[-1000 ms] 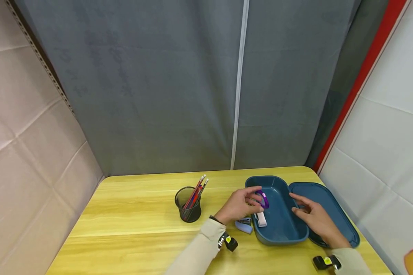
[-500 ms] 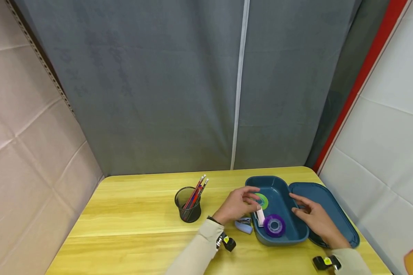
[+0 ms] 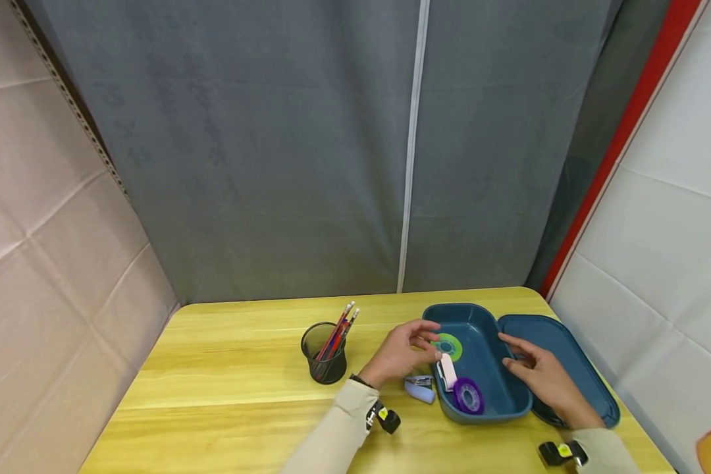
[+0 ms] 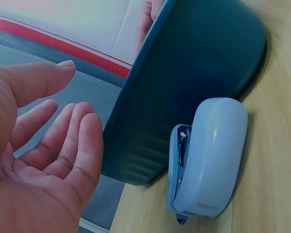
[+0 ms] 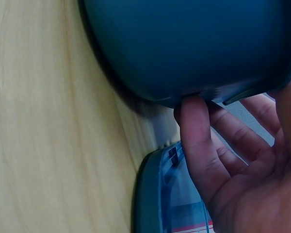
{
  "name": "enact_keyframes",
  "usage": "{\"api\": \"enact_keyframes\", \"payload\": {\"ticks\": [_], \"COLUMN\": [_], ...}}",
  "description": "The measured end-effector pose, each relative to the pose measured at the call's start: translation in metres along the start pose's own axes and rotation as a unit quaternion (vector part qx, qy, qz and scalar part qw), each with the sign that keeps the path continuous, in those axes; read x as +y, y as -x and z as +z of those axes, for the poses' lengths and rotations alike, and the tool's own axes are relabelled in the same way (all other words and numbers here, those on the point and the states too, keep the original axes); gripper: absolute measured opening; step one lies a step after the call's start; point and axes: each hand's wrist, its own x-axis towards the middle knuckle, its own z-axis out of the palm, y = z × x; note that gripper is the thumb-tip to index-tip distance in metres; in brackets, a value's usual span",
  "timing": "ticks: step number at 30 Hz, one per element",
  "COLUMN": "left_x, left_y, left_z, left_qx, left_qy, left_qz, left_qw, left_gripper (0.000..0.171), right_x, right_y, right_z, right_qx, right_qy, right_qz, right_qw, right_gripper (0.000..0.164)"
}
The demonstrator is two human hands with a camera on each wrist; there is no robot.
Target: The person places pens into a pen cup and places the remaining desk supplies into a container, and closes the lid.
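Note:
A dark blue plastic box (image 3: 480,355) sits at the table's right. Inside lie a green tape roll (image 3: 452,347), a white stapler-like item (image 3: 447,372) and a purple tape roll (image 3: 469,396) leaning near the front left corner. My left hand (image 3: 404,352) hovers by the box's left rim, fingers loosely bent, with nothing in it. Below it a light blue stapler (image 4: 213,155) lies on the table next to the box wall. My right hand (image 3: 542,378) holds the box's right wall, thumb over the rim and fingers against the outside (image 5: 196,126).
The box's blue lid (image 3: 569,355) lies right of the box, partly behind the right hand. A black mesh pen cup (image 3: 324,355) with several pencils (image 3: 339,336) stands left of the hands. A grey curtain (image 3: 272,164) hangs behind the wooden table (image 3: 225,395).
My left hand let go of the purple tape roll, which dropped into the box and now leans at its front left. That hand drew slightly left. The right hand stayed put.

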Motion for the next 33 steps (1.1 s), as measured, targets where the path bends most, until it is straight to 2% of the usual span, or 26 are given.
{"api": "enact_keyframes", "payload": {"ticks": [11,20,28,33], "left_x": [-0.005,-0.015,-0.023,-0.025], "left_y": [0.006,0.013,0.021,0.026], "left_z": [-0.010,-0.019,-0.024,-0.025], "left_qx": [0.004,0.013,-0.004,-0.015], "left_qy": [0.004,-0.015,-0.026,-0.042], "left_qz": [0.013,0.022,0.010,-0.004], "left_qw": [0.9999,0.9996,0.9996,0.9990], "left_gripper": [0.045,0.046,0.052,0.049], "right_x": [-0.002,-0.001,0.000,0.000], "right_y": [0.000,0.001,0.001,0.001], "right_z": [-0.001,-0.001,0.000,0.000], "right_qx": [-0.001,0.000,0.001,0.002], "right_qy": [-0.003,0.003,0.005,0.003], "right_qz": [0.003,-0.002,-0.002,-0.005], "right_qw": [1.000,1.000,1.000,1.000], "right_gripper": [0.059,0.059,0.059,0.059]}}
